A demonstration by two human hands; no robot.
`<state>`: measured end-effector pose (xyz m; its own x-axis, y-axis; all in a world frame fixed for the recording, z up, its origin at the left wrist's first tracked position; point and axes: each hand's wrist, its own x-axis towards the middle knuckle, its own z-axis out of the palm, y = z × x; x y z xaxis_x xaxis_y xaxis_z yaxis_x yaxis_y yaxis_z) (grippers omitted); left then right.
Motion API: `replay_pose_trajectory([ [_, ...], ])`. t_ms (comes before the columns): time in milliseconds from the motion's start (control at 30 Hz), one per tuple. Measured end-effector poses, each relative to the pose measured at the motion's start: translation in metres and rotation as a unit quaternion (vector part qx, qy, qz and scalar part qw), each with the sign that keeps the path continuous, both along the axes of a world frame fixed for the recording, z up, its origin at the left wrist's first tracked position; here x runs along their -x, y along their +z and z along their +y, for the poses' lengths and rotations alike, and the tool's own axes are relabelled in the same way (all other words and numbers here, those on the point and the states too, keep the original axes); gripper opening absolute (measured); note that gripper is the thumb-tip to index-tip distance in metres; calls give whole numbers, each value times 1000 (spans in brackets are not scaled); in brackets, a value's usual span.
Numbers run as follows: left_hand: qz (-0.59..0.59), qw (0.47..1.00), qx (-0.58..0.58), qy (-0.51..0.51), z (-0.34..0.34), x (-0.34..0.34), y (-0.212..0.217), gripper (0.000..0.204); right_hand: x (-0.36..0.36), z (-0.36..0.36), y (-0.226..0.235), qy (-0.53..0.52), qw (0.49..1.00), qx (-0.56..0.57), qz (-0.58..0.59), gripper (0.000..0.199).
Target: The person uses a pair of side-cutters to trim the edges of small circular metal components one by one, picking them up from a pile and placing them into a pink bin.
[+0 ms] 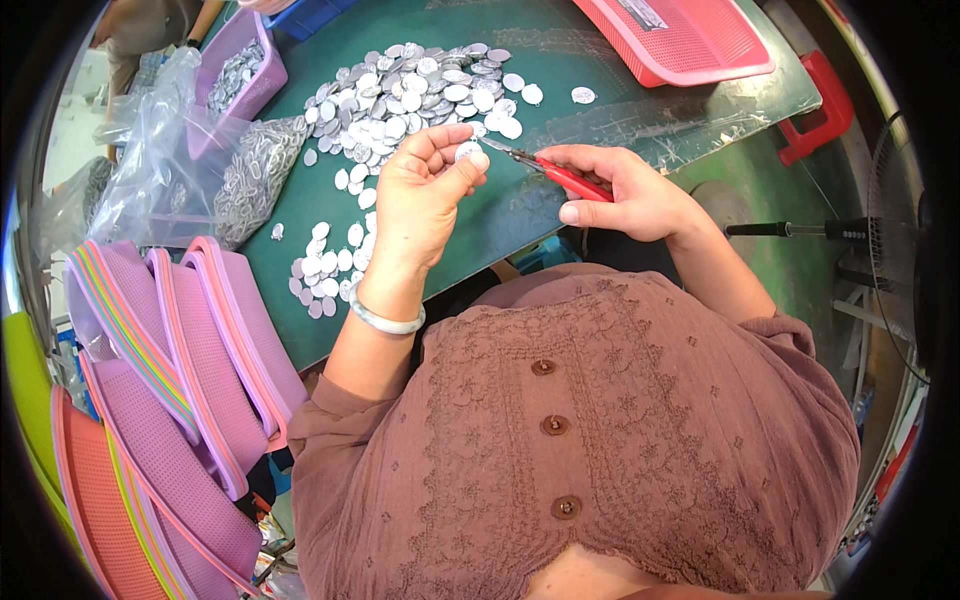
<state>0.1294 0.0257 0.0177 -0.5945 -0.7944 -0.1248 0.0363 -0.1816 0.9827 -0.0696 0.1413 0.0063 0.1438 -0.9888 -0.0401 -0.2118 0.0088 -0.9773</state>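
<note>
Red covers the grips of the pliers, which we see held in the right hand, its fingers curled over one side of the handles and its thumb along the other. The left hand pinches a small silver disc between thumb and fingertips, its remaining fingers loosely bent; both are right of the upper centre of the frame's left half. To work well here, we would judge, the pinch should stay firm but low on the disc, leaving its rim free for the tool, and the nose should meet the edge squarely, with a light squeeze so that nothing bends or slips. The pliers' long axis slants across the frame, nose toward the upper left, right beside the disc, and grips toward the lower right; whether the tips touch it, and how far they part, we cannot tell. The disc's face seems turned up toward us. Beyond the hands, a heap of similar discs spreads over the green table at upper centre; a clear bag of metal links lies at upper left, above purple baskets.
</note>
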Motion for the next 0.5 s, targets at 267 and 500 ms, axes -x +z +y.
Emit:
replay_pose_trajectory([
  [267, -16, 1000, 1, 3, 3, 0, 5, 23, -3, 0, 3, 4, 1000, 2, 20, 57],
  [500, -7, 1000, -11, -5, 2, -4, 4, 22, -5, 1, 3, 9, 999, -26, -16, 54],
])
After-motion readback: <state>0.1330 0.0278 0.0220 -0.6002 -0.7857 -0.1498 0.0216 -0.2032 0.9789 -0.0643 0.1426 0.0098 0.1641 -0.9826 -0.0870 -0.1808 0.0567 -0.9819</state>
